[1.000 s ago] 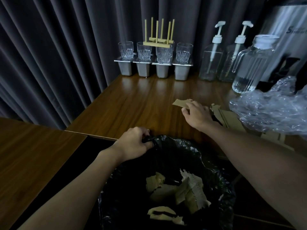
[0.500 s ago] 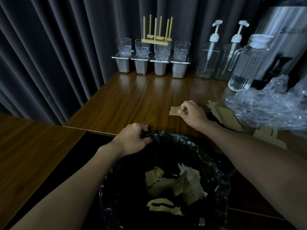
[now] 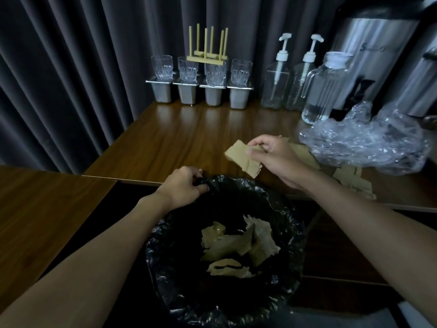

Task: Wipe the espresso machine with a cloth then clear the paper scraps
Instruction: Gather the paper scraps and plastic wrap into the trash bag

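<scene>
My right hand (image 3: pixel 274 157) pinches a tan paper scrap (image 3: pixel 240 156) and holds it above the counter's front edge, just beyond the rim of a black bin bag (image 3: pixel 279 209). My left hand (image 3: pixel 183 188) grips the bag's rim at its far left side. Several torn tan scraps (image 3: pixel 236 247) lie inside the bag. More scraps (image 3: pixel 350 181) rest on the wooden counter (image 3: pixel 177 138) to the right, partly under crumpled clear plastic (image 3: pixel 364 143). The steel espresso machine (image 3: pixel 371 48) stands at the back right. No cloth is in view.
Four glasses on steel cups (image 3: pixel 201 88) line the back of the counter with a wooden peg rack (image 3: pixel 208 55) behind them. Two pump bottles (image 3: pixel 281 79) and a glass jug (image 3: pixel 324 91) stand beside the machine. Grey curtains hang behind. A lower wooden surface (image 3: pixel 35 209) is at left.
My right hand has lifted the scrap off the counter and brought it nearer the bag. My left hand has kept its grip on the bag's rim.
</scene>
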The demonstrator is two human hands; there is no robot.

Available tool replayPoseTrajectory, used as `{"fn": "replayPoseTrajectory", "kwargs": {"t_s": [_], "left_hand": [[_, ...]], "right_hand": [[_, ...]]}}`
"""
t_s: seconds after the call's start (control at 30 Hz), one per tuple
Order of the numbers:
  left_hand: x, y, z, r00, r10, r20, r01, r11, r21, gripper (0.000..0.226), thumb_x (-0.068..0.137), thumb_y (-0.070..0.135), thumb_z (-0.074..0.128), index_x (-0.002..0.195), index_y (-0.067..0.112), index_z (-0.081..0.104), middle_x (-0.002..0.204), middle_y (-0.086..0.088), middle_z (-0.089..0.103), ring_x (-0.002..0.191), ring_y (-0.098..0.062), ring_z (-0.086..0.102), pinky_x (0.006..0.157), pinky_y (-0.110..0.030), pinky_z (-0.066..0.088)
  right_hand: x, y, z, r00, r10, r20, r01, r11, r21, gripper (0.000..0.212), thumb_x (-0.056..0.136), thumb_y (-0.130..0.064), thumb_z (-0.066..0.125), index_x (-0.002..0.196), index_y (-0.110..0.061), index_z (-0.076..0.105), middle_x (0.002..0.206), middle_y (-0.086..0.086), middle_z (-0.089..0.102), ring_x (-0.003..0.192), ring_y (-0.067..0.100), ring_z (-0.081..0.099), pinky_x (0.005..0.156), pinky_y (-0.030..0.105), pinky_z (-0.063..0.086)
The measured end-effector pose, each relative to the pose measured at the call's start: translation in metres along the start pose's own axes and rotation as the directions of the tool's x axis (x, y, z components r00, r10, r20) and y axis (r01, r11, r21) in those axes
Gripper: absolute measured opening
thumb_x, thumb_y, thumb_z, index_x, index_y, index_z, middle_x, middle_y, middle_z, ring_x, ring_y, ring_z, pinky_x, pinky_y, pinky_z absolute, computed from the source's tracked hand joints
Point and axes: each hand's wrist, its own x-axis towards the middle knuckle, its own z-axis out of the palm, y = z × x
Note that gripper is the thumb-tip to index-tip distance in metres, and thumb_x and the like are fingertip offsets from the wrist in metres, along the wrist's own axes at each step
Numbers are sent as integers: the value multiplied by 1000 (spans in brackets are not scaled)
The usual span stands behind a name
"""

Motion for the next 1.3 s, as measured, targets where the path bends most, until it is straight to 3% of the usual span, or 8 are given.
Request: {"fn": "replayPoseTrajectory", "kwargs": {"t_s": [0.2, 0.37, 0.47, 0.53, 0.63, 0.83, 1.1, 1.3], "left_hand": [[-2, 13, 3, 1000, 21, 18, -21, 999, 36, 16, 88, 34, 74, 90, 20, 67, 117, -8, 71, 103, -22, 66, 87, -41, 54], [0, 33, 16, 996, 59, 60, -61, 998, 26, 18, 90, 35, 72, 93, 19, 65, 96, -4, 71, 74, -14, 66, 50, -21, 41], [2, 41, 24, 996, 70, 55, -71, 997, 7, 18, 92, 33, 70, 99, 18, 64, 80, 0, 68, 63, -10, 62, 42, -12, 33], [4, 43, 26, 997, 66, 29, -67, 997, 31, 21, 92, 35, 70, 104, 18, 65, 80, 3, 66, 66, -8, 62, 44, -13, 34], [6, 42, 28, 999, 51, 12, -52, 996, 71, 31, 91, 37, 70, 114, 16, 65, 92, -1, 68, 78, -14, 66, 56, -21, 41], [10, 35, 30, 999, 53, 8, -53, 993, 104, 33, 90, 39, 70, 114, 17, 66, 119, -4, 69, 103, -21, 66, 85, -35, 54], [11, 32, 30, 999, 49, 12, -50, 993, 107, 37, 89, 40, 71, 116, 16, 65, 127, -4, 66, 114, -21, 63, 91, -34, 53], [10, 36, 27, 997, 69, 25, -71, 993, 91, 22, 90, 36, 70, 104, 21, 64, 123, -5, 68, 109, -20, 66, 90, -39, 55]], "right_hand": [[-54, -21, -11, 958, -10, 286, 46, 992, -119, 12, 92, -22, 66, 101, -15, 70, 97, 8, 72, 86, 14, 67, 77, 22, 52], [-42, 9, -49, 994, -66, -88, 31, 937, -347, 24, 96, -21, 59, 117, -10, 63, 110, 2, 64, 100, 15, 61, 72, 9, 45], [-30, 52, -76, 989, 74, -125, -135, 789, -600, 41, 96, -31, 57, 132, -13, 51, 127, 7, 53, 116, 23, 52, 89, 30, 46], [-29, 75, -84, 974, 209, -87, -211, 700, -682, 55, 97, -39, 53, 144, -16, 38, 144, 10, 40, 133, 32, 40, 106, 46, 39], [-26, 83, -79, 967, 251, -44, -210, 687, -695, 60, 100, -44, 45, 150, -18, 27, 150, 10, 38, 134, 31, 41, 109, 46, 36], [-17, 77, -61, 995, 69, 70, 10, 637, -771, 48, 97, -44, 50, 141, -25, 44, 136, -1, 45, 127, 21, 43, 108, 45, 29], [-9, 81, -65, 1000, -15, -4, 6, 606, -796, 31, 89, -52, 60, 113, -33, 60, 119, -4, 58, 112, 22, 43, 99, 43, 31], [-12, 85, -67, 996, 85, -21, -78, 754, -652, 29, 85, -60, 60, 99, -35, 62, 116, -3, 50, 113, 19, 43, 102, 49, 26]]}}
